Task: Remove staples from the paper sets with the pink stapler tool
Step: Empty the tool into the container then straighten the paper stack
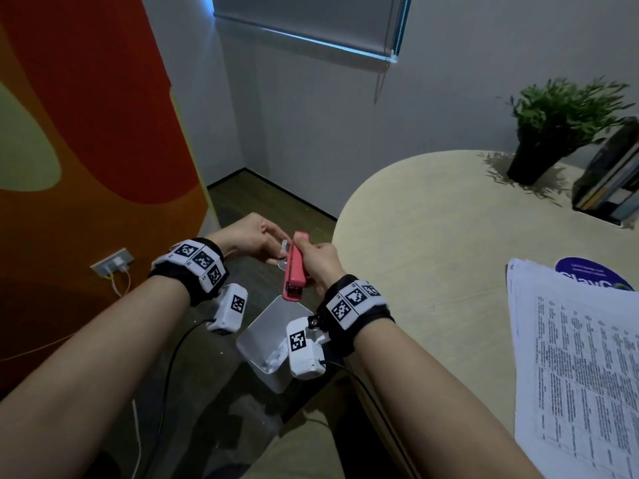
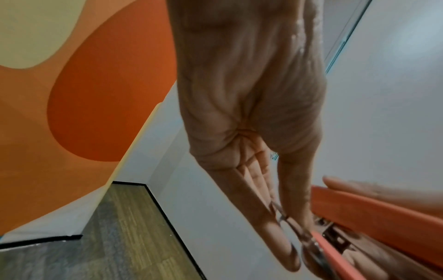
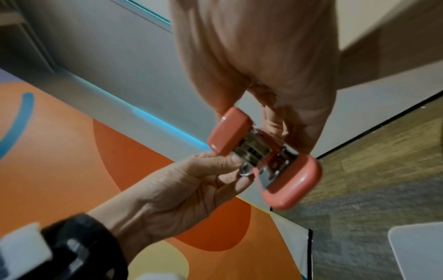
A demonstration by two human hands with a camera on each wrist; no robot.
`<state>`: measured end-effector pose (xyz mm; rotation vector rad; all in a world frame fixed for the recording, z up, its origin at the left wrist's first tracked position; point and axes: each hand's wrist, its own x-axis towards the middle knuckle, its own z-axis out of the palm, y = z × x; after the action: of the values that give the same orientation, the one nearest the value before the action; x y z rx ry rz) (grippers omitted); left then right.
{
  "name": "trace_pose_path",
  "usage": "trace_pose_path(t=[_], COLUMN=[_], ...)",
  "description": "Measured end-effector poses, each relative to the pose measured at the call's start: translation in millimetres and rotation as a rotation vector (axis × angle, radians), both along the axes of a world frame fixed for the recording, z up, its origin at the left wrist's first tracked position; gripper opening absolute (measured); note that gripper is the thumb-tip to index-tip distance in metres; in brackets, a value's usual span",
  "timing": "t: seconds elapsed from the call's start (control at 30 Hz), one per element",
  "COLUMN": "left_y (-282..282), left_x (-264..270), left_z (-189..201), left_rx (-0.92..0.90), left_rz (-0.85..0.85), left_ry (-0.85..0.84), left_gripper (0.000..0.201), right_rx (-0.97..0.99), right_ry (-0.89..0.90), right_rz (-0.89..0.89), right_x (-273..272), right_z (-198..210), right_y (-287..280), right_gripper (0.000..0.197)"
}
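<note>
Your right hand [image 1: 320,262] is curled around the pink stapler [image 1: 294,269]. Your thumb lies on its top and your fingers wrap its side. You hold it up in the air, off the edge of the tabletop [image 1: 425,236] and above the floor. In the right wrist view the stapler [image 3: 263,161] is a little bit open, and you can see shiny metal between its two pink halves.

Your left hand [image 1: 250,240] is right beside it. Its thumb and fingers [image 3: 223,163] pinch at the metal part at the front end of the stapler. There is a small shiny bit there, and it is too blurry to tell what it is. In the left wrist view the long fingers [image 2: 271,231] reach down next to the stapler [image 2: 374,212].

Under your hands, down on the floor, sits a white bin [image 1: 266,344]. It is open on top. Something pale lies at the bottom, but you cannot tell what it is.

On the tabletop to your right lies a pile of printed papers [image 1: 581,368]. A round purple thing [image 1: 591,273] peeks out from under the pile. Farther back stand a green plant in a black pot [image 1: 549,133] and some leaning books [image 1: 612,181].
</note>
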<state>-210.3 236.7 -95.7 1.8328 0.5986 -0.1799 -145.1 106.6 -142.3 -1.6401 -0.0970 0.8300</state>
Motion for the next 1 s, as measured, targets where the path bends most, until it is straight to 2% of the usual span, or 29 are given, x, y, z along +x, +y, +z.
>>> trace_pose_path(t=[0.17, 0.3, 0.6, 0.7, 0.9, 1.0], left_y=[10, 11, 18, 22, 27, 30], left_x=[-4, -3, 1, 3, 11, 14], left_z=[-15, -28, -36, -34, -32, -33], left_rx=[0.044, 0.118, 0.059, 0.035, -0.053, -0.064], left_rz=[-0.106, -0.131, -0.025, -0.004, 0.125, 0.210], left_ry=[0.067, 0.082, 0.029, 0.031, 0.024, 0.011], left_gripper=[0.043, 0.040, 0.017, 0.017, 0.014, 0.006], right_rx=[0.022, 0.005, 0.027, 0.047, 0.040, 0.014], right_ry=[0.078, 0.119, 0.159, 0.178, 0.183, 0.169], right_rz=[0.014, 0.053, 0.070, 0.073, 0.092, 0.094], right_x=[-3, -4, 1, 4, 8, 8], right_z=[-11, -22, -24, -23, -23, -25], right_y=[7, 7, 12, 12, 11, 13], right_gripper=[0.032, 0.032, 0.029, 0.028, 0.031, 0.031])
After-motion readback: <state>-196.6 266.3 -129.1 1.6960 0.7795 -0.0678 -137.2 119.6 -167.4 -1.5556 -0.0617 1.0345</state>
